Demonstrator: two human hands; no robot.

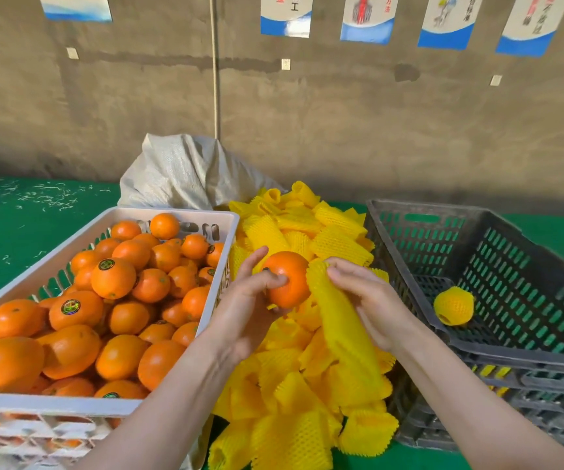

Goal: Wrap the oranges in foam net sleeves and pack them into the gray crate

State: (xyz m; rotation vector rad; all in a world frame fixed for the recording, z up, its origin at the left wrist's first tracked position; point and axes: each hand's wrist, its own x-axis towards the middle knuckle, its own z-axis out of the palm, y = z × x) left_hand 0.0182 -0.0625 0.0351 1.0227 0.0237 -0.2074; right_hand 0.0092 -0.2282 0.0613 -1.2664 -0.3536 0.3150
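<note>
The left hand (246, 310) is gripping a bare orange (289, 279), with the thumb lying across its front and the fingers curling round its far side. The right hand (372, 303) is pinching the upper end of a yellow foam net sleeve (338, 320), its fingers closed on the mesh. The sleeve's top is touching the right side of the orange and the rest is hanging down toward the person. Both hands are hovering over a big pile of yellow sleeves (290, 401), which is lying in the middle of the green surface (19, 225), between the two crates.

A white crate (53, 403) is sitting toward the left edge of that surface, heaped with bare oranges (114, 278), a few of them showing round stickers. The gray crate (517, 355) is sitting toward the right edge, stacked on top of another gray crate (544, 418). One wrapped orange (454, 305) is lying on its floor, near the left wall, and it is the only fruit showing in there.

A pale woven sack (185, 171) is slumping behind the sleeve pile, at the back edge against the brown wall. Blue and white posters (285, 15) are hanging along the top of the wall, and pale scraps are lying scattered over the far left of the green surface.
</note>
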